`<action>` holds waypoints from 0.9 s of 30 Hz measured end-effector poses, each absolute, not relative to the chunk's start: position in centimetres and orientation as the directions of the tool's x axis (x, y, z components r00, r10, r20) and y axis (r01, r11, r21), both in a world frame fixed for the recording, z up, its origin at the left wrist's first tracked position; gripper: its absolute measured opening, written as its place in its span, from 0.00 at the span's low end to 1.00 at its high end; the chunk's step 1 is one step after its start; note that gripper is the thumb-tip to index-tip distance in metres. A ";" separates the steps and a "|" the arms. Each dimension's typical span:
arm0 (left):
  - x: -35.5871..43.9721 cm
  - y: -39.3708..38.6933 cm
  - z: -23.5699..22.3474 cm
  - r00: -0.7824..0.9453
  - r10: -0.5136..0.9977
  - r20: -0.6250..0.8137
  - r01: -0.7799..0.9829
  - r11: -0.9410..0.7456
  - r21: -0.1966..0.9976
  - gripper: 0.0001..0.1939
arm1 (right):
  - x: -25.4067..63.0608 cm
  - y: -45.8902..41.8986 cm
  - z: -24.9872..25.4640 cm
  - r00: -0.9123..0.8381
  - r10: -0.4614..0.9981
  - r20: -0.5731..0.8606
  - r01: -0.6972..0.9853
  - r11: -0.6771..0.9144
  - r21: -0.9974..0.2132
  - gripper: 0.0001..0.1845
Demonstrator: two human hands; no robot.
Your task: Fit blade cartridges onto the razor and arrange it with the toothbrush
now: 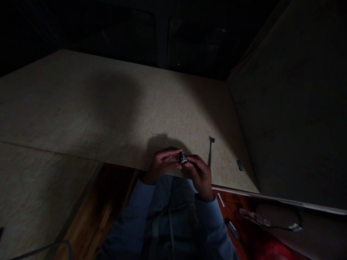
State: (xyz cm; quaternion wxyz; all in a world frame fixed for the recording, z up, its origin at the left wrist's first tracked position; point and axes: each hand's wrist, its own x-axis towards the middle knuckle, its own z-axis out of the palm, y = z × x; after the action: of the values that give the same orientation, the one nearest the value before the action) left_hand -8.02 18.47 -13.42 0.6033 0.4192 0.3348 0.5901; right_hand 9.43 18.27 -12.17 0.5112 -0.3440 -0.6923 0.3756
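In the dim head view, both hands come together over the table's front edge. Between them is a small black and silver object [183, 159], shiny on its lower side; its exact kind is too small and dark to make out. My left hand [164, 163] pinches its dark left end between thumb and fingers. From the other side, my right hand [200, 172] grips its right end with closed fingertips, which partly hide it. Right of my right hand, a thin white stick with a dark end [211, 153] lies on the table.
On the pale patterned tabletop [168, 97] lie a small green and dark piece [240, 165] at right and a faint clear strip [158, 136] beyond my left hand. A dark wall [292, 108] bounds the right. Below the edge are a grey-white block [233, 230] and a dark cord.
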 end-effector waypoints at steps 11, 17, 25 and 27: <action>-8.0 18.5 -13.7 0.079 0.987 0.143 -0.429 -0.096 0.898 0.26 | 9.5 18.1 -11.8 -0.242 0.845 0.476 0.145 0.517 -0.843 0.15; -8.0 18.6 -14.1 0.097 0.981 0.166 -0.435 -0.109 0.894 0.27 | 9.5 18.1 -11.7 -0.236 0.839 0.491 0.160 0.532 -0.832 0.15; -7.9 18.5 -13.4 0.074 0.990 0.124 -0.429 -0.081 0.900 0.25 | 9.7 18.1 -11.3 -0.245 0.844 0.477 0.191 0.524 -0.830 0.13; -7.9 18.6 -13.6 0.070 0.986 0.150 -0.413 -0.109 0.904 0.24 | 9.8 18.2 -11.4 -0.247 0.842 0.479 0.204 0.529 -0.824 0.13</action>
State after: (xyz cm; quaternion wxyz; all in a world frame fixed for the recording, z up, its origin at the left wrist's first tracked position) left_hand -7.86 18.62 -13.58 0.5832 0.4413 0.3248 0.5997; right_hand 9.81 18.18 -11.39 0.4947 -0.3627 -0.7208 0.3226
